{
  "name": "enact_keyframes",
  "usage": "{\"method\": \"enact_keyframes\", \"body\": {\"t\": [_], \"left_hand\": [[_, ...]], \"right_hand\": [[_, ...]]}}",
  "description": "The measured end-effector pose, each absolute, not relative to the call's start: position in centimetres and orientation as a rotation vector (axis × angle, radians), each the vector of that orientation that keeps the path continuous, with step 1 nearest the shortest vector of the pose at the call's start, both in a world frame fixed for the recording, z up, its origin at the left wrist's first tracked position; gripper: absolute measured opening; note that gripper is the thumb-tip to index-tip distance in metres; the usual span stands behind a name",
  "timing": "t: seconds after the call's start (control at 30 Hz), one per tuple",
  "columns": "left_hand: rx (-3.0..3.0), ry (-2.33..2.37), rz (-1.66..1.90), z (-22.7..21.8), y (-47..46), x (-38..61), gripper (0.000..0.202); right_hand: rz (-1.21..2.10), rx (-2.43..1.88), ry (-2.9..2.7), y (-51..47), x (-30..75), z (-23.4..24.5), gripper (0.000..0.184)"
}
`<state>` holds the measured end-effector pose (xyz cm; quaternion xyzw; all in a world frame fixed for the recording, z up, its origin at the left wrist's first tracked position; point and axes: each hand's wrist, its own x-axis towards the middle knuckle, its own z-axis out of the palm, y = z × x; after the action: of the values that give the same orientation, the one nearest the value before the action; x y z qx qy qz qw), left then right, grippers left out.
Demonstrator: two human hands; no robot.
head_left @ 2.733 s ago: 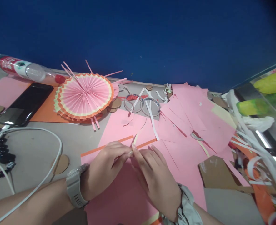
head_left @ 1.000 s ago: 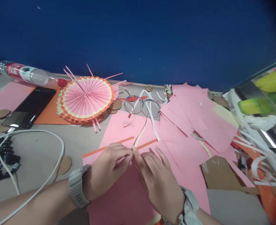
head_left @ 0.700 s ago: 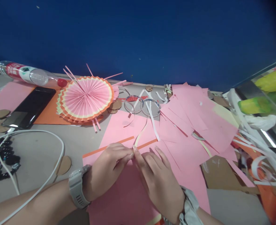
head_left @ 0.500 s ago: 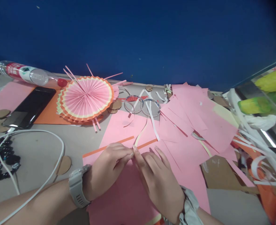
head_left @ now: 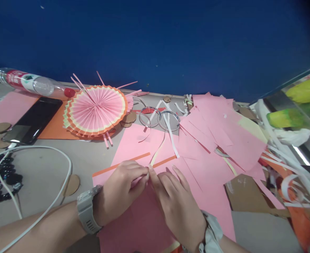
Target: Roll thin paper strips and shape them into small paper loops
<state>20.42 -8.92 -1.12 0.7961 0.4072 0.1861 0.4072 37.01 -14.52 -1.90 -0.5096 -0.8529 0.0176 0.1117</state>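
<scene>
My left hand (head_left: pixel 119 191), with a grey watch on its wrist, is curled with fingers pinched on the top edge of a pink paper sheet (head_left: pixel 141 219). My right hand (head_left: pixel 176 202) meets it fingertip to fingertip; its forefinger and thumb pinch the same edge while the other fingers lie flat on the sheet. A thin cream paper strip (head_left: pixel 158 150) runs up from where the fingers meet. An orange strip (head_left: pixel 123 164) lies along the sheet's far edge. A scrunchie sits on my right wrist.
A pleated pink and orange paper rosette (head_left: pixel 95 110) lies at the back left, with a phone (head_left: pixel 32 119), a plastic bottle (head_left: pixel 30 83) and a white cable (head_left: pixel 39 182) nearby. Two tape rings (head_left: pixel 160 119), loose pink sheets (head_left: pixel 223 137) and brown cardboard (head_left: pixel 245 193) lie to the right.
Both hands stay pinched together at the paper's edge. The view has shifted slightly; nothing else has moved.
</scene>
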Motion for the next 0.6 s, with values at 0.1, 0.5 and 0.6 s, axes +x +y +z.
{"method": "enact_keyframes", "body": {"t": [0.1, 0.5, 0.6], "left_hand": [[2.02, 1.033, 0.457, -1.17, -8.99, 20.43, 0.023], [2.022, 1.026, 0.477, -1.08, -8.97, 20.36, 0.025], [2.012, 1.027, 0.49, -1.06, -8.94, 20.4, 0.025]], "right_hand": [[0.029, -1.495, -2.495, -14.47, 36.83, -1.83, 0.054], [0.029, -1.518, -2.469, -14.57, 36.72, -1.86, 0.052], [0.079, -1.515, -2.464, -14.52, 36.79, -1.88, 0.052]]}}
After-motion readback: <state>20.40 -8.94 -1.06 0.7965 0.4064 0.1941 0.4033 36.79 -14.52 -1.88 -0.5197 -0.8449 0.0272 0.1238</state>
